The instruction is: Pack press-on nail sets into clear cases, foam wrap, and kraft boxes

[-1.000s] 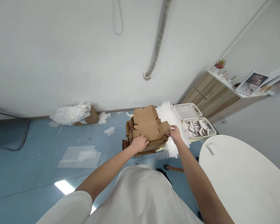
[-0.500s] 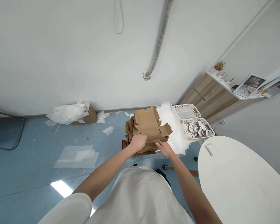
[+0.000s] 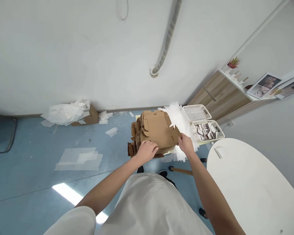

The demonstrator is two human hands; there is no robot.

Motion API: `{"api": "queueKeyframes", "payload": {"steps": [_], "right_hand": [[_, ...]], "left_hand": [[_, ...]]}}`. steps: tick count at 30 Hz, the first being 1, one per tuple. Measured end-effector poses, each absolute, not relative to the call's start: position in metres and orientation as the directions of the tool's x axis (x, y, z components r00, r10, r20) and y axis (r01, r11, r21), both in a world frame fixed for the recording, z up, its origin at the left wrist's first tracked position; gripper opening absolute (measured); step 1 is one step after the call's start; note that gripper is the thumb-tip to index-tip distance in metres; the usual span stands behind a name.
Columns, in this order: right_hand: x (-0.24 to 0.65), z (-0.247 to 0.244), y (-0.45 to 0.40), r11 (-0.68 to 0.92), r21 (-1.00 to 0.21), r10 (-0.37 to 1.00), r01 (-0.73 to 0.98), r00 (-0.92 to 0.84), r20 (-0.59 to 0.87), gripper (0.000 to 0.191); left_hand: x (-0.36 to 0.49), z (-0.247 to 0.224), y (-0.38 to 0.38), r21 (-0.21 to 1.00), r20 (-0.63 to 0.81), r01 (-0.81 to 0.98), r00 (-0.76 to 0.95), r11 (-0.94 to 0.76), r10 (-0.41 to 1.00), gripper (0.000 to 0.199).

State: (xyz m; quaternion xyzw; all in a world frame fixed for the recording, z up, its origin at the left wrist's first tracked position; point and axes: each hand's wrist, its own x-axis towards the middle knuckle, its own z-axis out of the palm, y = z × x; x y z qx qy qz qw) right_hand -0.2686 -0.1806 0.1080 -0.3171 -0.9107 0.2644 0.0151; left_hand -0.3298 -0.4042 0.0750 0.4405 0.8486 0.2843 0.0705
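In the head view, a brown cardboard box (image 3: 159, 129), unfolded with its flaps out, lies on top of a stack of folded cardboard boxes (image 3: 138, 130). My left hand (image 3: 147, 151) rests at the near edge of this top box, its fingers loosely bent and apart, with no clear grip. At the right corner, my right hand (image 3: 185, 143) is closed on a side flap of the same box. White sheets (image 3: 177, 119) lie beside the stack, partly under my right hand.
Two white plastic baskets, the nearer one (image 3: 220, 135) holding small cards, stand right of the sheets. A round white table (image 3: 250, 182) is close on my right. Along the wall are a wood-fronted cabinet (image 3: 225, 94) and a carton (image 3: 91, 116) piled with white sheets.
My right hand has moved from the near edge to the box's right corner and taken its flap. The near panel now lies flatter. My left hand has loosened.
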Motion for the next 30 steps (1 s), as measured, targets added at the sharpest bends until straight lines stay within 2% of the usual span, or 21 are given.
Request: {"api": "queueKeyframes", "payload": {"steps": [2, 4, 8, 13, 15, 19, 21, 25, 30], "right_hand": [[-0.265, 0.107, -0.182, 0.687, -0.443, 0.600, 0.576, -0.794, -0.102, 0.032], [-0.259, 0.107, -0.183, 0.685, -0.442, 0.615, 0.579, -0.785, -0.074, 0.037], [-0.241, 0.113, -0.181, 0.584, -0.578, 0.653, 0.570, -0.753, -0.083, 0.044], [-0.203, 0.124, -0.169, 0.417, -0.718, 0.785, 0.557, -0.619, -0.025, 0.044], [-0.182, 0.126, -0.161, 0.366, -0.753, 0.837, 0.547, -0.547, 0.009, 0.044], [-0.130, 0.127, -0.142, 0.303, -0.792, 0.907, 0.530, -0.415, 0.070, 0.046], [-0.098, 0.128, -0.129, 0.304, -0.790, 0.924, 0.533, -0.367, 0.108, 0.046], [-0.023, 0.129, -0.102, 0.278, -0.779, 0.954, 0.562, -0.256, 0.156, 0.047], [0.071, 0.119, -0.074, 0.134, -0.791, 0.991, 0.596, -0.089, 0.101, 0.048]], "left_hand": [[-0.332, 0.077, -0.409, 0.613, 0.170, 0.642, -0.676, 0.460, 0.717, 0.027], [-0.336, 0.079, -0.414, 0.672, 0.187, 0.565, -0.756, 0.479, 0.628, 0.038], [-0.349, 0.082, -0.417, 0.784, 0.128, 0.372, -0.880, 0.498, 0.457, 0.063], [-0.357, 0.083, -0.394, 0.903, -0.042, 0.139, -0.913, 0.406, 0.406, 0.084], [-0.355, 0.084, -0.375, 0.935, -0.083, 0.089, -0.887, 0.344, 0.453, 0.080], [-0.336, 0.090, -0.326, 0.979, -0.074, 0.077, -0.720, 0.186, 0.690, 0.044], [-0.319, 0.094, -0.298, 0.983, -0.072, 0.084, -0.632, 0.161, 0.771, 0.035], [-0.273, 0.101, -0.241, 0.975, -0.082, 0.140, -0.500, 0.174, 0.862, 0.036], [-0.205, 0.103, -0.175, 0.897, -0.106, 0.386, -0.286, 0.216, 0.952, 0.035]]}}
